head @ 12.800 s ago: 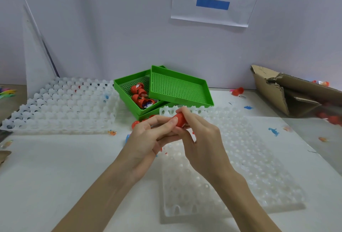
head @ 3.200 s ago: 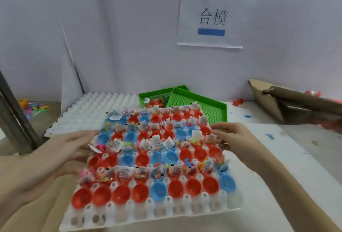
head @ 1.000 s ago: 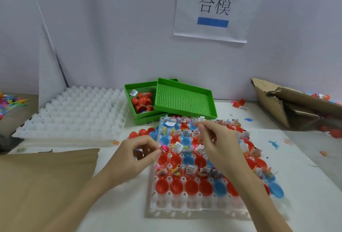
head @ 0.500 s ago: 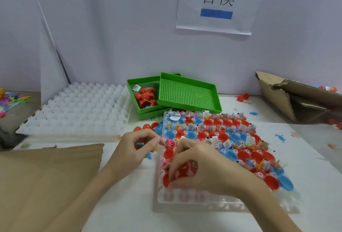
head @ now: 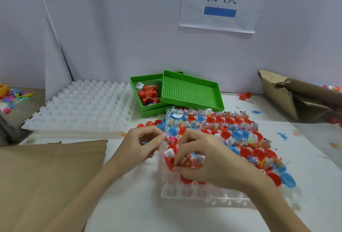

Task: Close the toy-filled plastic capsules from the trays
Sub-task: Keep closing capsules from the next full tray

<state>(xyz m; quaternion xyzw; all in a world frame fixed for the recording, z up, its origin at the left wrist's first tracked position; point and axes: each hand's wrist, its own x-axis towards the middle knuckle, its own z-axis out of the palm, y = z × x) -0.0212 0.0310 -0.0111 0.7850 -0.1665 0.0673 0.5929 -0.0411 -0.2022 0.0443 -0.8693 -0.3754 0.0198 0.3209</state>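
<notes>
A translucent white tray (head: 185,193) lies at centre right, packed with several open red and blue capsule halves (head: 246,139) holding small bagged toys. My right hand (head: 209,163) rests over the tray's front left corner, fingers curled around a red capsule half (head: 186,162) with a toy in it. My left hand (head: 142,145) hovers just left of the tray with thumb and forefinger pinched beside a pink toy (head: 173,139). I cannot tell whether the pinch holds anything.
An empty white tray (head: 83,108) sits at the back left. Two stacked green trays (head: 188,91) stand behind, the lower holding closed red capsules (head: 148,93). Loose red capsules (head: 146,124) lie by the tray. A brown cardboard sheet (head: 46,176) lies front left, a torn box (head: 288,95) at right.
A filled tray was brought in and set down over the last few seconds. My right hand came down from the tray's far rows to its front left corner and curled around a red capsule half.
</notes>
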